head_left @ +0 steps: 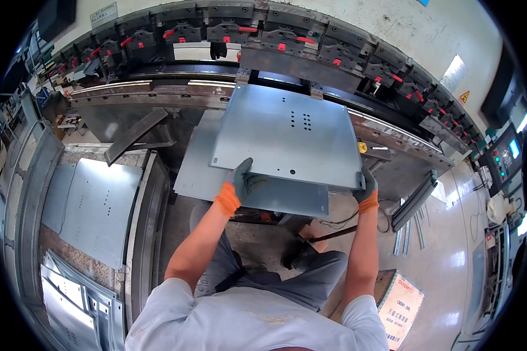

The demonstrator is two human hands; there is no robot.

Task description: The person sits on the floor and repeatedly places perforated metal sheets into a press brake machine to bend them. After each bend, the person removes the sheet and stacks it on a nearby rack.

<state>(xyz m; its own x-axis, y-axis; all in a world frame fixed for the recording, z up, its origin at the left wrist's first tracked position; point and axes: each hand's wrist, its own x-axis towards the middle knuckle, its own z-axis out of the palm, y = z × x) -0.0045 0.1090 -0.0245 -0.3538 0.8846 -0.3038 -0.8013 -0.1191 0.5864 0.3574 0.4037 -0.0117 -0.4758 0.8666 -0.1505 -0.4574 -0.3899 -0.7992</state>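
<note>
A flat grey sheet metal panel [263, 131] with several punched holes reaches from my hands to the bed of a press brake [211, 90]. My left hand [244, 180], in a dark glove with an orange cuff, grips the panel's near edge toward its left side, thumb on top. At the near right corner my right hand [366, 188], gloved the same way, holds the edge; its fingers are partly hidden under the sheet. Beneath the held panel lies another metal sheet [196, 167], slightly askew, its near edge showing below my hands.
Red-handled clamps [298, 40] line the machine's upper beam. A slanted steel bracket [137, 134] juts out at left, above a bin holding cut sheets [99, 205]. More panels [70, 304] lean at lower left. A carton [401, 304] and metal strips [413, 234] are at right, below a control panel [503, 158].
</note>
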